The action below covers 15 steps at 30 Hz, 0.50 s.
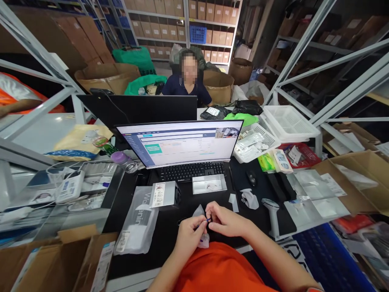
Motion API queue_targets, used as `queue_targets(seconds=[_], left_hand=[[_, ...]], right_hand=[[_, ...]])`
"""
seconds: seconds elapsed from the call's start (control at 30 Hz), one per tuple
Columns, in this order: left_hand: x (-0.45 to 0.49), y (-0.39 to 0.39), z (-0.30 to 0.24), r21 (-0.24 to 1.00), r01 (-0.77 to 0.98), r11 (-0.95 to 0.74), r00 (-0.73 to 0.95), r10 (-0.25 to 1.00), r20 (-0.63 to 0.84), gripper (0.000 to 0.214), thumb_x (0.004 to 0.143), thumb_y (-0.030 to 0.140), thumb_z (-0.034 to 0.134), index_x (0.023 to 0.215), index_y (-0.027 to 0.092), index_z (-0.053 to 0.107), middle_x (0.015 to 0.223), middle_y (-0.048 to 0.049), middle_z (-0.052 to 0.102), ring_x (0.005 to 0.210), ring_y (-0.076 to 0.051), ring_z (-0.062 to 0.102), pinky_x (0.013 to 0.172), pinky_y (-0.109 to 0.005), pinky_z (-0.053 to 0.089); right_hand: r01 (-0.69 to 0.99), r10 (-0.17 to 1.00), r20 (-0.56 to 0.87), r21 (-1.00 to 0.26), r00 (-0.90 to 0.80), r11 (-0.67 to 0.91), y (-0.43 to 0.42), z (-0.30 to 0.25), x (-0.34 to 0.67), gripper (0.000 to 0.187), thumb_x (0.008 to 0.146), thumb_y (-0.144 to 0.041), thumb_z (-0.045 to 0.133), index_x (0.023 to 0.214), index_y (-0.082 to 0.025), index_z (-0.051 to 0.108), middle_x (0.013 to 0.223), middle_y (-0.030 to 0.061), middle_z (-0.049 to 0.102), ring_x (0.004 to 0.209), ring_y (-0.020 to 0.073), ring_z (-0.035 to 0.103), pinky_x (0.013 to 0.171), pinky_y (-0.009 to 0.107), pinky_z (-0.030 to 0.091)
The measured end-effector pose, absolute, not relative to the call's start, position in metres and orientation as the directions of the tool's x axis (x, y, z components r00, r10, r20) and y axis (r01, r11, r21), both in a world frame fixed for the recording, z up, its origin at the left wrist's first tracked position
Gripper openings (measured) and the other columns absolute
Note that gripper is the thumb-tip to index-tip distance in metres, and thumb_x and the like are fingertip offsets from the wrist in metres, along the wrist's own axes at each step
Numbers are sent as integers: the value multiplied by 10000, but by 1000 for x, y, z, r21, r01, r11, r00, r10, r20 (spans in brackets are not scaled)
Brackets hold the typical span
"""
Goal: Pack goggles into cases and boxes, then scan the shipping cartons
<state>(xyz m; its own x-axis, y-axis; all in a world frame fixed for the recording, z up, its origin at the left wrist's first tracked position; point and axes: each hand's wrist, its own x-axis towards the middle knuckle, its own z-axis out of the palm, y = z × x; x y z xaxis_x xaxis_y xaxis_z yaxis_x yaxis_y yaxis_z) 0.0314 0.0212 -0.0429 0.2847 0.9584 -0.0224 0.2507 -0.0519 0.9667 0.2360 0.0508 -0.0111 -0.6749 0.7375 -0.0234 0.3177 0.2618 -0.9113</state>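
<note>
From my distant seat I took the keyboard (193,171) as my landmark. The thin blue piece (208,220) was on its near side, up in front of the orange shirt (219,269). The fingers of the left hand (190,232) pinched it, and those of the right hand (225,220) closed on it from the other side. Translucent film (199,211) showed around the fingertips; I could not tell whether it was joined to the blue piece.

I judged a slip the likeliest trouble: with so little to grip, an uneven pull might flick the piece away, and dark blue would be hard to spot on the black surface (167,223) before the keyboard. A hard tug might also tear the film, if the two were joined.

The surface's near edge ran close to the shirt, on the side away from the keyboard, so a drop that way could miss it altogether. Toward the keyboard, the open silver box (209,185) limited reach, and the labelled box (164,194) hemmed in its near left. Near right of the keyboard, a small card (234,202) and the scanner (271,217) bounded a modest pocket of room for the right hand.
</note>
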Motion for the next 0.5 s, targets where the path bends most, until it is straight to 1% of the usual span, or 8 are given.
queue_targets(seconds=[0.03,0.07,0.1,0.17,0.23,0.3,0.4,0.5], left_hand=[[30,24,-40,985,147,95,328,934,-139,343,902,366,623,631,159,657,537,-10,612,455,-96,500,458,-201,362],[28,27,-37,975,49,218,372,902,-221,358,862,437,671,644,153,675,523,-7,603,419,-81,442,424,-197,321],[26,29,-36,949,-35,313,407,872,-272,378,810,498,722,676,145,702,517,-5,600,395,-68,389,397,-195,279],[23,31,-36,890,-166,425,456,833,-313,431,717,555,801,728,129,743,501,-1,591,371,-45,312,374,-192,204],[23,31,-37,841,-261,473,500,812,-302,445,680,550,838,732,116,759,477,4,573,364,-26,270,386,-192,164],[24,29,-39,808,-322,493,524,804,-282,435,677,533,849,696,108,756,453,9,552,361,-13,245,406,-194,159],[27,27,-39,775,-367,514,516,806,-289,435,661,524,864,663,105,747,443,6,547,361,-8,232,414,-198,143],[30,26,-39,752,-387,533,475,815,-333,432,633,513,887,702,106,759,457,1,563,371,-12,247,414,-195,118]], right_hand=[[325,726,-3,-896,-687,304,52,-9,235,357,835,-162,624,1128,-236,435,898,-43,525,684,92,472,643,222,404],[324,717,20,-883,-696,339,52,-8,234,398,784,-115,633,1113,-237,445,877,-52,512,671,89,455,630,216,390],[318,710,46,-872,-703,372,52,-6,233,418,749,-82,630,1097,-237,458,867,-56,503,666,87,443,625,211,380],[296,694,93,-858,-714,419,52,-4,230,407,729,-60,623,1072,-233,488,887,-48,507,675,86,438,629,207,375],[256,678,128,-863,-724,436,52,-2,229,376,748,-75,643,1066,-228,516,921,-33,518,694,86,450,639,203,387],[220,661,162,-863,-732,455,51,0,228,332,784,-110,675,1069,-222,546,929,-22,530,719,92,469,663,206,407],[181,655,235,-846,-718,502,50,-1,227,224,858,-244,729,1037,-210,599,906,-6,572,758,111,496,699,222,432],[165,687,299,-836,-663,524,48,-8,224,201,914,-373,697,1002,-198,652,896,24,630,771,127,527,707,239,455]])
